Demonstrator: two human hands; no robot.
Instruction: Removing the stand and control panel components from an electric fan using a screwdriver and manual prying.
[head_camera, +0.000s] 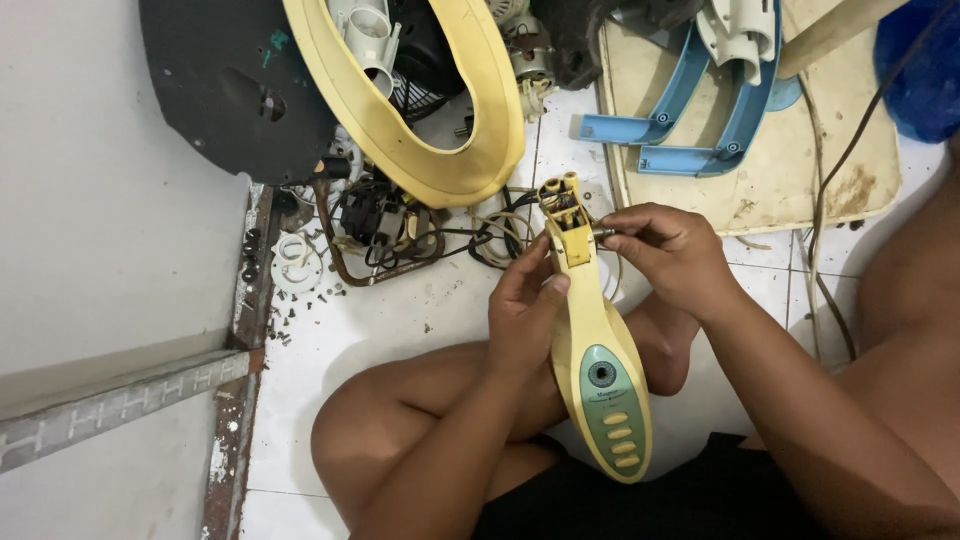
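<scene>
White tiled floor (400, 330), person sitting cross-legged. Yellow fan neck (590, 340) with green button panel sits over the lap, left hand (525, 310) clenched round its narrow stem to steady it, while right hand (665, 250) pinches a small metal part (604, 232) at the open top end, likely working the joint. Around it: yellow ring (440, 140), wire tangle (400, 225), loose screws (290, 300), blue brackets (690, 110) on a board (800, 180).
</scene>
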